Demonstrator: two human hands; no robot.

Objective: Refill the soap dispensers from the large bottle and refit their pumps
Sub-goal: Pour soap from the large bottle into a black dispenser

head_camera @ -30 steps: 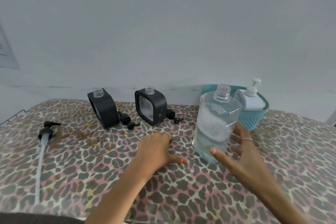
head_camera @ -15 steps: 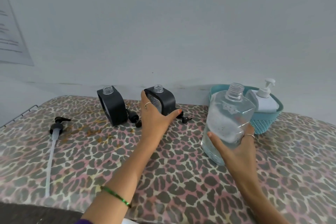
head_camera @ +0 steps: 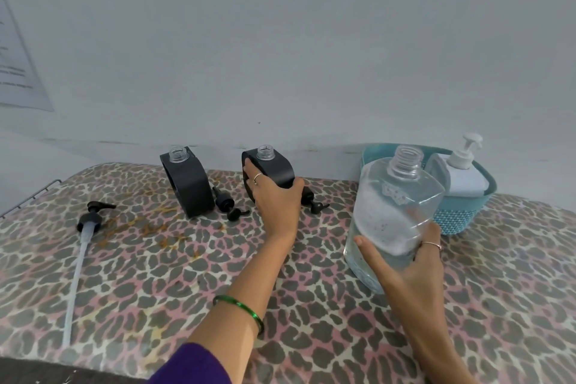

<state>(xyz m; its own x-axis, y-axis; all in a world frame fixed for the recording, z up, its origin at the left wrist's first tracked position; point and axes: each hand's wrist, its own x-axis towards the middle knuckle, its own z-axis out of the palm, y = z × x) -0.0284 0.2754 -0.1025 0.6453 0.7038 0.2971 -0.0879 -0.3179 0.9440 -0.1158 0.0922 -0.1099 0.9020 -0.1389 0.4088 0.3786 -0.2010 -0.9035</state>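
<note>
Black dispenser now gripped by left hand, large bottle still held by right hand

The near part of the table is bare, so a hand can move there. Far back, two black soap holders stand with small pumps between them. A long pump lies at left. A blue basket blocks the far right.
</note>
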